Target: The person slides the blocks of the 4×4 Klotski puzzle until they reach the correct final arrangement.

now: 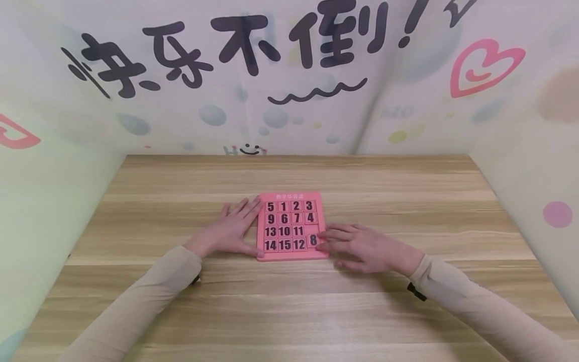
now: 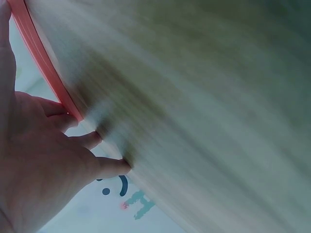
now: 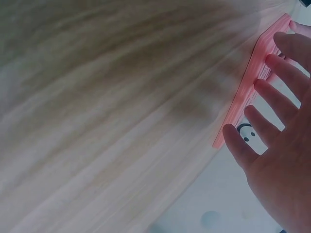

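Observation:
A pink sliding number puzzle [image 1: 293, 256] lies flat on the table, its rows of square tiles showing black numbers. The tile marked 8 [image 1: 313, 240] sits in the lower right, slightly out of line with its row, below a gap in the right column. Along the puzzle's left edge my left hand [image 1: 228, 231] rests with fingers spread, the thumb by the near left corner. My right hand [image 1: 368, 249] reaches in from the right, fingertips at the right rim beside the 8 tile. The right wrist view shows those fingers extended and apart; whether they touch the tile is unclear.
The wood-grain table [image 1: 289, 311] stretches around the puzzle on all sides. Behind it stands a white wall sheet [image 1: 181, 115] with black characters and coloured spots, and pale side walls border the table left and right.

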The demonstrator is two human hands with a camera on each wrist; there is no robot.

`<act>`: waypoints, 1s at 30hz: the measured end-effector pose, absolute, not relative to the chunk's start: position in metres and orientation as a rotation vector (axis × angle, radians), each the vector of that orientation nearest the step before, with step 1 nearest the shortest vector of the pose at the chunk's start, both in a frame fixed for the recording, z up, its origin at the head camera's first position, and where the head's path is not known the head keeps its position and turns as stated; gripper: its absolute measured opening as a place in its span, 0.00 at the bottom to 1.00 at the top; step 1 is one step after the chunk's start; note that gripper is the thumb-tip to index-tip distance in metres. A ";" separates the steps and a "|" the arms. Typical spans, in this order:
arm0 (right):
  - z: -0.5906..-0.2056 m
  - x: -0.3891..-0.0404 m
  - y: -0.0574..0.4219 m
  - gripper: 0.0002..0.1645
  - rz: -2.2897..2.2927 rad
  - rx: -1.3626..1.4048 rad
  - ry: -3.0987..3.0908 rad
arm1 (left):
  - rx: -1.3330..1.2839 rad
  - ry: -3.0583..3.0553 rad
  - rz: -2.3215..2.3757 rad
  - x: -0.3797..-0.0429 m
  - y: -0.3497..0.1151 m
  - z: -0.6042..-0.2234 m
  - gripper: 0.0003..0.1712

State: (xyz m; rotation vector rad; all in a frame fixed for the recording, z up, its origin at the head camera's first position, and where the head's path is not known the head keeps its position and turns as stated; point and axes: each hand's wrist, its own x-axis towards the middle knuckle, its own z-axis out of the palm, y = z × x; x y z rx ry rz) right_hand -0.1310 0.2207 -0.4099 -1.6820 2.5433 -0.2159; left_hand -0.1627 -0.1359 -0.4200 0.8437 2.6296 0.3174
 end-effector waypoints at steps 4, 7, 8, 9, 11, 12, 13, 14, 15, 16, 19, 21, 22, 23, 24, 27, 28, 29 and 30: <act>-0.411 -0.132 0.220 0.31 -0.251 -1.669 2.548 | 0.844 2.628 0.314 -0.162 -0.135 -0.419 0.73; -0.413 -0.133 0.220 0.31 -0.258 -1.660 2.555 | 0.846 2.628 0.311 -0.162 -0.135 -0.419 0.73; -0.413 -0.134 0.220 0.31 -0.257 -1.658 2.558 | 0.848 2.628 0.311 -0.162 -0.135 -0.419 0.73; -0.414 -0.135 0.220 0.31 -0.257 -1.655 2.560 | 0.849 2.628 0.313 -0.162 -0.135 -0.419 0.73; -0.414 -0.136 0.220 0.31 -0.258 -1.657 2.565 | 0.849 2.630 0.313 -0.162 -0.135 -0.419 0.73; -0.414 -0.137 0.219 0.31 -0.262 -1.654 2.566 | 0.849 2.631 0.313 -0.162 -0.135 -0.419 0.73; -0.414 -0.137 0.219 0.31 -0.265 -1.652 2.565 | 0.847 2.631 0.313 -0.162 -0.135 -0.419 0.73; -0.414 -0.138 0.219 0.31 -0.269 -1.646 2.566 | 0.846 2.632 0.312 -0.162 -0.135 -0.419 0.73; -0.414 -0.138 0.219 0.31 -0.275 -1.640 2.566 | 0.846 2.633 0.310 -0.162 -0.135 -0.419 0.73; -0.414 -0.139 0.218 0.30 -0.278 -1.636 2.565 | 0.846 2.634 0.308 -0.162 -0.135 -0.419 0.73; -0.414 -0.139 0.218 0.30 -0.280 -1.620 2.568 | 0.846 2.635 0.306 -0.162 -0.135 -0.419 0.73; -0.413 -0.139 0.217 0.30 -0.287 -1.611 2.574 | 0.848 2.635 0.308 -0.162 -0.135 -0.420 0.73; -0.413 -0.139 0.217 0.29 -0.292 -1.606 2.577 | 0.851 2.635 0.310 -0.162 -0.135 -0.419 0.73; -0.413 -0.139 0.217 0.29 -0.295 -1.600 2.581 | 0.852 2.635 0.311 -0.162 -0.135 -0.420 0.73; -0.413 -0.139 0.217 0.29 -0.300 -1.593 2.583 | 0.852 2.634 0.310 -0.162 -0.135 -0.420 0.73; -0.414 -0.139 0.217 0.29 -0.308 -1.578 2.588 | 0.854 2.631 0.313 -0.162 -0.135 -0.419 0.73; -0.414 -0.140 0.216 0.29 -0.309 -1.574 2.590 | 0.851 2.629 0.317 -0.162 -0.135 -0.419 0.73; -0.414 -0.140 0.216 0.29 -0.307 -1.571 2.591 | 0.845 2.627 0.316 -0.161 -0.135 -0.419 0.73; -0.415 -0.141 0.216 0.29 -0.305 -1.568 2.592 | 0.840 2.626 0.318 -0.161 -0.135 -0.419 0.73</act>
